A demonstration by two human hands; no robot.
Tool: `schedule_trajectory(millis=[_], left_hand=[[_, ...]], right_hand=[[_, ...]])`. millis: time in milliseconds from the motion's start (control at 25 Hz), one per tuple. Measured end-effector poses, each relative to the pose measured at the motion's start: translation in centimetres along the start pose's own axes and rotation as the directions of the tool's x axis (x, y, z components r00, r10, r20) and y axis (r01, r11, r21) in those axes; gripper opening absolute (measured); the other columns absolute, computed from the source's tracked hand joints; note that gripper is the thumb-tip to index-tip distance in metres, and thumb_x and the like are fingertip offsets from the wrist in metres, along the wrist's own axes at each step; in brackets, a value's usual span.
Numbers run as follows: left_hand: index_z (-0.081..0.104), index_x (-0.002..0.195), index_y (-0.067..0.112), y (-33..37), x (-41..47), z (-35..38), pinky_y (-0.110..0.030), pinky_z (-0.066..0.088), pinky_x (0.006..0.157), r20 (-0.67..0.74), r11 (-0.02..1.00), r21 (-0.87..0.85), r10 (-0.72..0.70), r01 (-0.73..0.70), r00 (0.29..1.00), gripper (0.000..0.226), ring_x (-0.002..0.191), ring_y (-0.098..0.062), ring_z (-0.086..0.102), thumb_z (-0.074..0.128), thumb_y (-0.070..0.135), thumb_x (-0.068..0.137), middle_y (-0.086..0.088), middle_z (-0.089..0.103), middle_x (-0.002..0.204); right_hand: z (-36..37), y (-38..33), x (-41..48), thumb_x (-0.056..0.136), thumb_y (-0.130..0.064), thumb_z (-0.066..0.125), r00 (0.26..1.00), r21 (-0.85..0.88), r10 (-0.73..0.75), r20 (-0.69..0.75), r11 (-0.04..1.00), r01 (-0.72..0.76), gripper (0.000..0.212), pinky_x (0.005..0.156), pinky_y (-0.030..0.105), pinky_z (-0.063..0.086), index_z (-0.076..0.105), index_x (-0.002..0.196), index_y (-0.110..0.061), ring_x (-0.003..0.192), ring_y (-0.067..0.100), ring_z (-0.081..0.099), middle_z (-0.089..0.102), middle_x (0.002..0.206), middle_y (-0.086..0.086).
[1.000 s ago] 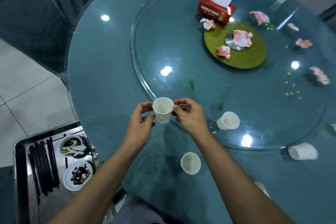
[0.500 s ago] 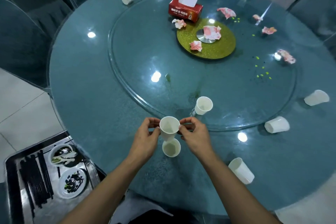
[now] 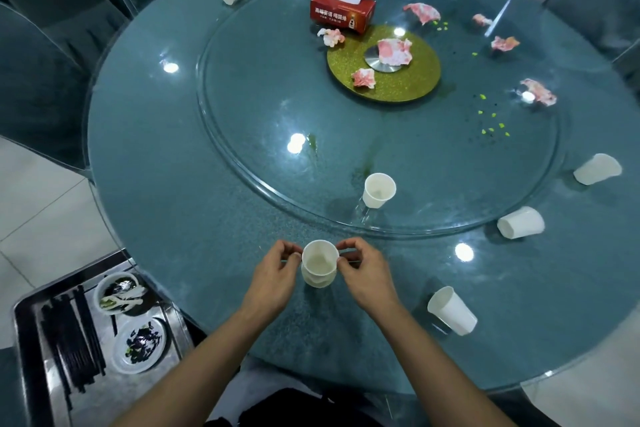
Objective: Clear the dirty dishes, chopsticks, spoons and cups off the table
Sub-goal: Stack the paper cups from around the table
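Two white paper cups are sitting stacked directly between my hands. I am pinching the upper cup (image 3: 320, 259) by its rim, with the left hand (image 3: 273, 276) on one side and the right hand (image 3: 367, 274) on the other. On each hand the thumb and forefinger are closing on the rim and the other fingers are curling loosely. The upper cup appears partly seated in the lower cup (image 3: 318, 281), which is standing on the table (image 3: 180, 218). Both axes are running upright, mouths up, so I judge the coming move to be a straight press downward. Neither hand is nearer.

Ahead and slightly right of the right hand, an upright cup (image 3: 378, 190) is standing on the glass turntable (image 3: 249, 97). A tipped cup (image 3: 452, 310) is lying near the right forearm, so the right hand is closer to both.

Beside the left forearm and off the table edge, a steel tray (image 3: 26, 340) is carrying chopsticks (image 3: 69, 336) and two dishes (image 3: 140, 345). Beyond the hands, a tissue box (image 3: 343, 10) is resting on the turntable.
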State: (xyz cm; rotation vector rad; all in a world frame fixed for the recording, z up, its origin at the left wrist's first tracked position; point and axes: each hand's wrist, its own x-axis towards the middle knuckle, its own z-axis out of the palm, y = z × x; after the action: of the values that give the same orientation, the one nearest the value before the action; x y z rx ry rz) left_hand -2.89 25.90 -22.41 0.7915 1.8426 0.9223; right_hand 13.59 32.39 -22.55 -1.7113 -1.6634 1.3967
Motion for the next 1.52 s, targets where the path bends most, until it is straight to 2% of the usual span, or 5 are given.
schedule_trajectory(millis=[320, 600, 1000, 1160, 1520], left_hand=[[0.059, 0.109, 0.028, -0.6, 0.0, 0.5, -0.048, 0.055, 0.095, 0.087, 0.995, 0.062, -0.086, 0.081, 0.992, 0.01, 0.104, -0.02, 0.064, 0.055, 0.021, 0.103, 0.0, 0.065, 0.116], [0.053, 0.126, 0.024, 1.1, -0.3, 1.1, -0.047, 0.057, 0.091, 0.137, 0.989, -0.083, -0.113, 0.125, 0.984, 0.025, 0.11, -0.023, 0.064, 0.053, 0.015, 0.104, -0.005, 0.062, 0.122], [0.059, 0.108, 0.033, 7.6, 2.6, 3.8, -0.039, 0.057, 0.084, 0.129, 0.978, -0.201, 0.08, -0.053, 0.988, 0.028, 0.11, -0.026, 0.065, 0.051, 0.007, 0.103, -0.009, 0.064, 0.122], [0.06, 0.107, 0.031, 11.1, 3.8, 4.9, -0.037, 0.058, 0.085, 0.134, 0.957, -0.267, 0.157, -0.117, 0.978, 0.033, 0.104, -0.021, 0.067, 0.047, 0.001, 0.102, -0.003, 0.067, 0.118], [0.057, 0.117, 0.017, 14.7, 6.8, 7.7, -0.025, 0.058, 0.076, 0.193, 0.953, -0.291, 0.146, -0.085, 0.97, 0.024, 0.091, -0.014, 0.065, 0.041, 0.004, 0.106, 0.0, 0.065, 0.104]], right_hand=[[0.7, 2.0, -0.4, 0.095, -0.019, 0.067, 0.996, -0.037, 0.054, 0.071, 0.998, -0.051, 0.015, 0.068, 0.012, 0.047, 0.066, 0.107, -0.027, 0.084, 0.003, 0.067, 0.071, 0.093, -0.008], [1.0, 3.1, 0.1, 0.094, -0.019, 0.064, 0.994, 0.094, 0.09, 0.058, 0.991, -0.096, 0.017, 0.09, 0.047, 0.059, 0.072, 0.104, -0.03, 0.092, 0.013, 0.073, 0.076, 0.098, -0.006], [-4.6, -0.8, 2.2, 0.082, -0.021, 0.064, 0.981, 0.274, -0.046, -0.189, 0.957, 0.098, 0.027, 0.09, 0.048, 0.058, 0.071, 0.1, -0.039, 0.09, 0.014, 0.074, 0.078, 0.093, -0.007], [-7.5, -2.6, 4.3, 0.09, -0.002, 0.063, 0.958, 0.326, -0.061, -0.279, 0.932, 0.155, 0.035, 0.093, 0.048, 0.057, 0.072, 0.101, -0.035, 0.086, 0.011, 0.071, 0.077, 0.09, -0.008], [-10.6, -3.4, 8.8, 0.074, -0.023, 0.063, 0.961, 0.371, -0.008, -0.276, 0.922, 0.115, 0.025, 0.095, 0.049, 0.057, 0.07, 0.092, -0.038, 0.097, 0.017, 0.073, 0.078, 0.097, -0.003]])
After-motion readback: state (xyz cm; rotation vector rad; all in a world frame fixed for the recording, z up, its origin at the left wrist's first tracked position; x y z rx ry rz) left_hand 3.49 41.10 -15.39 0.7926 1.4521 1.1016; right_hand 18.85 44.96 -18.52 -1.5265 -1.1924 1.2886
